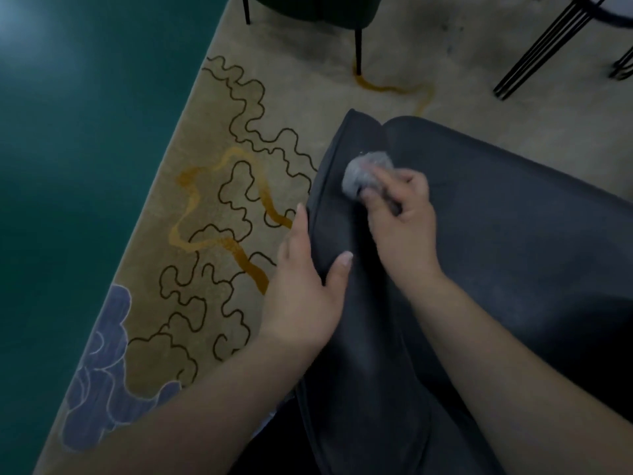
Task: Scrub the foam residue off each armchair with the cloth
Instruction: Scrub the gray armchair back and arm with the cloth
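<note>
The armchair (496,252) fills the lower right of the view, its dark padded top edge running from the near bottom up to a rounded corner. Nearest, the left hand (305,286) clasps that edge, thumb lying on the inner side and fingers straight down the outer side, steadying it. Just beyond, the right hand (400,214) grips a bunched grey cloth (363,176) and presses it on the upholstery near the corner, beside the seam where two panels meet. The cloth is blurred, so it looks to be mid-stroke. No foam shows on the dark fabric from here; a pale speck by the cloth may be residue, too small to tell.

Risks, as I judge them: the balled cloth could smear foam into the seam instead of lifting it, and dim light on dark fabric makes missed patches likely. A hard stroke toward the corner could slip the cloth off the edge.

Under the chair lies a tan rug (219,214) with black squiggles, amber streaks and a bluish cloud at its near corner; left of it is green floor (85,132). Farther off stand a second chair (308,12) on thin black legs and a wire-legged table (555,39).
</note>
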